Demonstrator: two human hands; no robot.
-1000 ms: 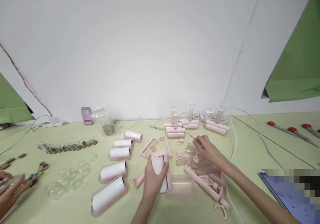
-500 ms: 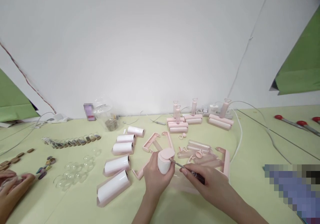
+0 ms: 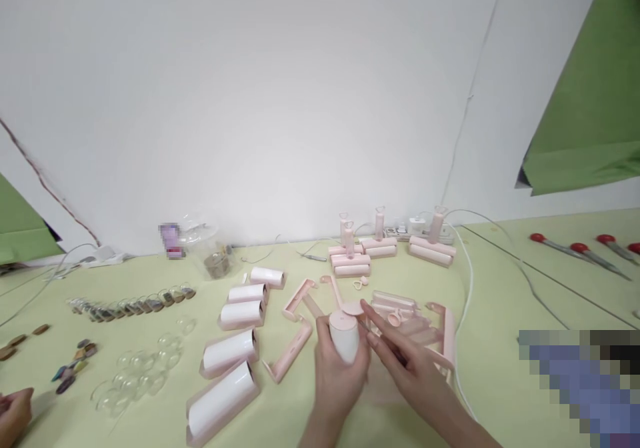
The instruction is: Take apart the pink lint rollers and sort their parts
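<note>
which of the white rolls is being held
The white roll in the left hand, its pink end facing up; the five loose rolls to its left lie on the table, untouched.

The left hand (image 3: pixel 343 371) curls in a wrapped grip, its wrist (image 3: pixel 330 418) below. Close on its right, the right hand (image 3: pixel 413 371) slants inward, index finger (image 3: pixel 377 318) stretched forward, palm turned partly down.

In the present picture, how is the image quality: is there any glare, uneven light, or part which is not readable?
Head view: soft shine on the lying white rolls; head view: the held white roll is readable; head view: the wall is bright in the middle, dimmer toward the upper left corner; head view: coarse pixel blocks obscure the lower-right item.
</note>
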